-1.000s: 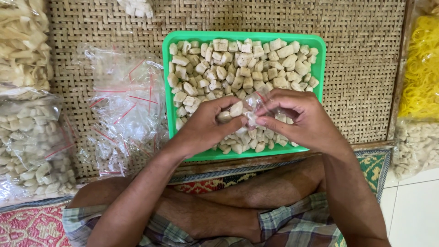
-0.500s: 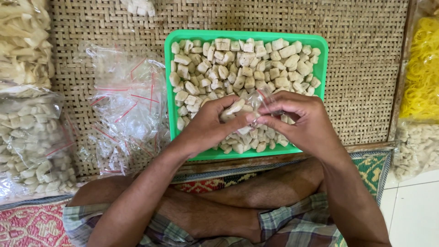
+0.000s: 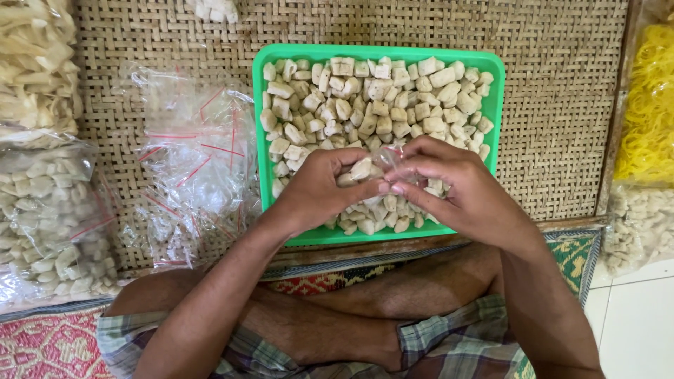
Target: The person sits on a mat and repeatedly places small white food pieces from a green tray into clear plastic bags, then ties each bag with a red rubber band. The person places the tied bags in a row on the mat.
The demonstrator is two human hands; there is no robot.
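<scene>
Two hands meet over the green tray, and they have hardly moved since half a second ago. They stay close together above the front half of the tray. The small clear bag is bunched a bit tighter between them now than it was a moment before.

The left hand is curled almost shut. Its fingers pinch a pale snack piece and press it right at the mouth of the bag. The right hand is curled too, and its fingertips grip the other side of the bag. The thumbs of both hands touch.

The bag sits between the two hands, just above the heap of pale snack pieces that fills the tray. The tray lies on a woven mat.

To the left of the tray is a loose pile of empty clear bags with red strips. Farther left lie filled bags of pale snacks. At the right edge is a bag of yellow snacks.
</scene>
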